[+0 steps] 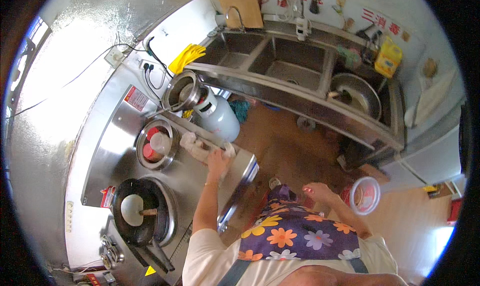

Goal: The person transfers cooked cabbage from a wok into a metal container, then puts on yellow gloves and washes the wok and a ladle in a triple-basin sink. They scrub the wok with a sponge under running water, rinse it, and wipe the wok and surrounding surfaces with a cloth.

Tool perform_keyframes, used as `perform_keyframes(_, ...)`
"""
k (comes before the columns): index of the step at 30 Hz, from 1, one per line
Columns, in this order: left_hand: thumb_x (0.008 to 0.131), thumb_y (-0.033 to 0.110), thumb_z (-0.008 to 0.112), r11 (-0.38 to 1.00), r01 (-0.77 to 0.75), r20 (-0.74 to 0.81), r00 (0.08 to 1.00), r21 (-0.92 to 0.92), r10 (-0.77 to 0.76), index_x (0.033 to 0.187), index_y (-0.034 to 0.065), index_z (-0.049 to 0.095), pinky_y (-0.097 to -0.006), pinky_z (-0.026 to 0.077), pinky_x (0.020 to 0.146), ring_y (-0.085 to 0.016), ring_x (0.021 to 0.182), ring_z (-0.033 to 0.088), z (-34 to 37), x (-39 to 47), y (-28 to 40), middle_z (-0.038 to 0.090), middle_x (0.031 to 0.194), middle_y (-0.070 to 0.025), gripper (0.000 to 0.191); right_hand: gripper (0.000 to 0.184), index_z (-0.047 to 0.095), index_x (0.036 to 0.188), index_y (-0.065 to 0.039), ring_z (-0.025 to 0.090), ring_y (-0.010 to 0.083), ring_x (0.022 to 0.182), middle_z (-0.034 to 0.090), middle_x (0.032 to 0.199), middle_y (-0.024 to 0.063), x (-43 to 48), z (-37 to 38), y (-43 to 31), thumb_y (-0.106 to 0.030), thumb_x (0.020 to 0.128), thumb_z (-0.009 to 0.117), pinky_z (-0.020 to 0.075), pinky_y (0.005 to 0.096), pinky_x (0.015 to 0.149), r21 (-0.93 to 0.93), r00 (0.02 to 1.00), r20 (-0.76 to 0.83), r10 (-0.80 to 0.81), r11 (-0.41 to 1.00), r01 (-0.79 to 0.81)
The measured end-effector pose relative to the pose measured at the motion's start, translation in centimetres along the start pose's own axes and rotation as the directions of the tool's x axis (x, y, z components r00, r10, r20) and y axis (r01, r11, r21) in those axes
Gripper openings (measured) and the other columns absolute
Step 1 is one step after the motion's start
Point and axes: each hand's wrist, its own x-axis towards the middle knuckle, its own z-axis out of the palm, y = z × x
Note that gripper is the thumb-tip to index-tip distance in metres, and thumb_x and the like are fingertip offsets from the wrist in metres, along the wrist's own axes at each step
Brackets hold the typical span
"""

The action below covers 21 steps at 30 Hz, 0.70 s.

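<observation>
My left hand (219, 163) grips a pale cloth (229, 149) at the edge of the stainless steel stove counter (195, 173). Further left along that edge lies a bunched, off-white rag (194, 145), and I cannot tell whether the two are one piece. Beyond the edge stands a light-blue gas cylinder (219, 117). A steel bowl (172, 156) with red-lidded containers (149, 151) sits on the counter beside the hand. My right hand (317, 192) hangs in front of the flowered apron (283, 237), fingers curled; nothing shows in it.
A black wok (140, 231) with a ladle (132, 210) rests on the near burner. A steel pot (180, 91) stands by the cylinder. Ahead runs a three-basin sink (288, 66) with yellow rubber gloves (186, 57) at its left end. A clear tub (364, 196) is to my right.
</observation>
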Motion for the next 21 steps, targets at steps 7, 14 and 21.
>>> perform_keyframes(7, 0.077, 0.025, 0.067, 0.999, 0.038, 0.205, 0.978, 0.007, -0.038, 0.080, 0.0062, 0.069, -0.0463, 0.047, 0.078, -0.035, 0.085, 0.061, 0.1, 2.5, -1.4, 0.064, 0.084, -0.0164, 0.019, 0.030, 0.067, 0.111, -0.009, 0.066, 0.0293, 0.091, 0.069, 0.101, 0.0108, 12.5, -8.8, -3.9, -0.026, 0.090, 0.056, 0.0519, 0.0371, 0.080, -0.010, 0.992, 0.019, -0.121, 0.993, 0.122)
perform_keyframes(14, 0.076, 0.009, 0.065, 0.991, 0.118, 0.082, 0.990, -0.054, -0.114, 0.098, 0.0080, 0.069, -0.0439, 0.048, 0.079, -0.034, 0.086, 0.061, -1.6, 0.0, -0.3, 0.065, 0.082, -0.0147, 0.022, 0.025, 0.066, 0.111, -0.008, 0.065, 0.0226, 0.095, 0.069, 0.105, 0.0107, 32.0, -16.5, -13.5, -0.024, 0.096, 0.054, 0.0517, 0.0359, 0.083, 0.002, 0.890, 0.214, -0.404, 0.911, 0.413)
perform_keyframes(21, 0.080, 0.007, 0.064, 0.782, 0.476, -0.173, 0.799, -0.403, -0.576, 0.132, 0.0037, 0.049, -0.0424, 0.044, 0.095, -0.038, 0.111, 0.055, -3.7, -1.0, 3.1, 0.058, 0.121, -0.0219, 0.054, 0.024, 0.065, 0.113, -0.002, 0.063, 0.0136, 0.093, 0.070, 0.105, 0.0085, 59.1, -20.2, -32.7, -0.012, 0.095, 0.054, 0.0511, 0.0306, 0.082, 0.561, 0.753, 0.180, -0.632, 0.695, 0.450)
